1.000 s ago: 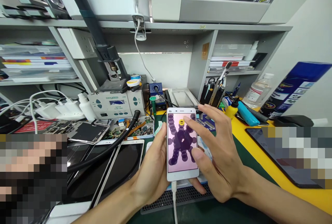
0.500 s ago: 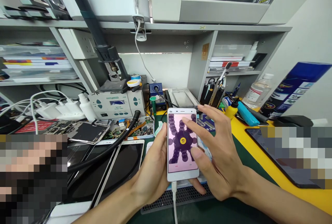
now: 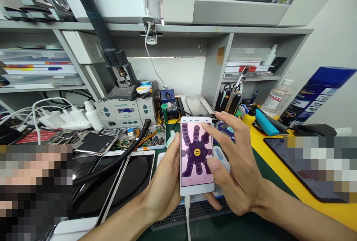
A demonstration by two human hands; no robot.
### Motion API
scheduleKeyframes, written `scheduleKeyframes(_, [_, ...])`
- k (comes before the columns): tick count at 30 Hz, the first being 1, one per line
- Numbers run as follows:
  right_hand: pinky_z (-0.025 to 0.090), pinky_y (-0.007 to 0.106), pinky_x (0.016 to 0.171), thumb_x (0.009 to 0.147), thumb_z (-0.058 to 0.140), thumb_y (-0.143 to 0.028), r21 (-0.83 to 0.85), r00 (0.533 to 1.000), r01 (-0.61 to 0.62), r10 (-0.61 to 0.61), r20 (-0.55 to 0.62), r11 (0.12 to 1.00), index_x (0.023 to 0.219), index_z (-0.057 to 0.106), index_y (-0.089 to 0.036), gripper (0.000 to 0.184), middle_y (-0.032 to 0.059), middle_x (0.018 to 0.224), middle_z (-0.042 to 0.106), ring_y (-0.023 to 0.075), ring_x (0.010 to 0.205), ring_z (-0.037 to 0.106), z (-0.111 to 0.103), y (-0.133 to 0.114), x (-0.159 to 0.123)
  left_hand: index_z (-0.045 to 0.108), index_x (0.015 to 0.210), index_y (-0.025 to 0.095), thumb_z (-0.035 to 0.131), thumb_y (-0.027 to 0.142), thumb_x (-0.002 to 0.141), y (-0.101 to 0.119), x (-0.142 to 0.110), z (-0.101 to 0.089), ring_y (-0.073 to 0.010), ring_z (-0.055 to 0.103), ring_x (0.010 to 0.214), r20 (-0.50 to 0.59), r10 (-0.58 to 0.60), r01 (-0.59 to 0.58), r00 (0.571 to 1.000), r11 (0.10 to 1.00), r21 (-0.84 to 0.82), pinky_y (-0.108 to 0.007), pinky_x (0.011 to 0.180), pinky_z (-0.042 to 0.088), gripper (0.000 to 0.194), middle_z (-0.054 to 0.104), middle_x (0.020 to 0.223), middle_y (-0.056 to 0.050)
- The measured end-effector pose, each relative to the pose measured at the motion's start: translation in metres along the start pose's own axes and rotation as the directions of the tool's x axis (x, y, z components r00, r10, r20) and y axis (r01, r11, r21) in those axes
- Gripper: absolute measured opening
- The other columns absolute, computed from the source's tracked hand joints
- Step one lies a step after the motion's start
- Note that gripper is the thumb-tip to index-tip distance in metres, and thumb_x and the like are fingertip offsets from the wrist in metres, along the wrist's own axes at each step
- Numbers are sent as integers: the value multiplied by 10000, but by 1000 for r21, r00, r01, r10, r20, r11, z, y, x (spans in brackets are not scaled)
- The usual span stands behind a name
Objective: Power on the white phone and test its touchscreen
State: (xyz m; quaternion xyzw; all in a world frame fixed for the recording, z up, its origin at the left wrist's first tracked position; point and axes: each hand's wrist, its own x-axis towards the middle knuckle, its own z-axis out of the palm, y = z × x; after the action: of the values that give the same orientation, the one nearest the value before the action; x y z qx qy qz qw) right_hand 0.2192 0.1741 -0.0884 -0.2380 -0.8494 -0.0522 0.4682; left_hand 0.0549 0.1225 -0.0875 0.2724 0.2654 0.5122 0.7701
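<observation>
A white smartphone (image 3: 196,156) is held upright in the middle, its lit pink screen showing dark purple circles and a yellow round icon. My left hand (image 3: 167,181) grips it from the left and behind, with the thumb along its edge. My right hand (image 3: 237,163) has its fingers apart over the phone's right side. Its index fingertip is at the upper right of the screen and its thumb lies by the lower right edge; whether they touch the glass I cannot tell. A white cable (image 3: 187,215) runs down from the phone's bottom.
Several dark-screened phones (image 3: 131,174) lie at left, crossed by a black hose (image 3: 111,172). Behind them are a parts tray (image 3: 156,142) and a grey soldering station (image 3: 125,112). A black tablet (image 3: 301,170), a clear bottle (image 3: 279,97) and a blue can (image 3: 315,96) are at right.
My right index fingertip has shifted slightly right towards the screen's upper right corner. More purple circles show along the top of the screen. My left hand keeps its hold on the smartphone.
</observation>
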Motion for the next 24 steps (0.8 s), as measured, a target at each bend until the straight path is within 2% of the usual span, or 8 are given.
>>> scheduleKeyframes(6, [295,631,1128,868,481,-285,-16,1000,8,-7,20,1000,1385,514,-141,538,187,1486,324,391,1424,317,1,1,0,530,1407,178,310,576,1010,-1,1,1,-295,719,946,35,24,-25,999,1000,7,-432,778,592,603,726,1097,-140])
scheduleKeyframes(13, [278,625,1139,878,475,-285,-35,999,11,-10,35,999,1398,510,-138,542,191,1503,301,386,1435,302,-1,-1,1,518,1418,195,320,583,1006,2,0,1,-287,722,937,21,9,-10,1000,999,36,-422,779,592,599,725,1093,-133])
scheduleKeyframes(18, [285,626,1136,883,463,-317,-28,1000,-19,19,15,999,1445,430,-113,599,206,1509,313,386,1439,302,-2,0,0,513,1415,187,320,598,1000,1,0,1,-293,721,943,16,-3,2,1000,999,41,-430,787,588,615,723,1099,-137])
scheduleKeyframes(24, [316,623,1114,874,480,-313,26,998,-57,57,-13,998,1406,463,-123,565,197,1481,371,386,1420,337,-1,3,-3,487,1423,175,347,605,990,1,-1,2,-299,717,945,-19,-9,9,1000,1000,12,-436,802,580,626,723,1104,-144])
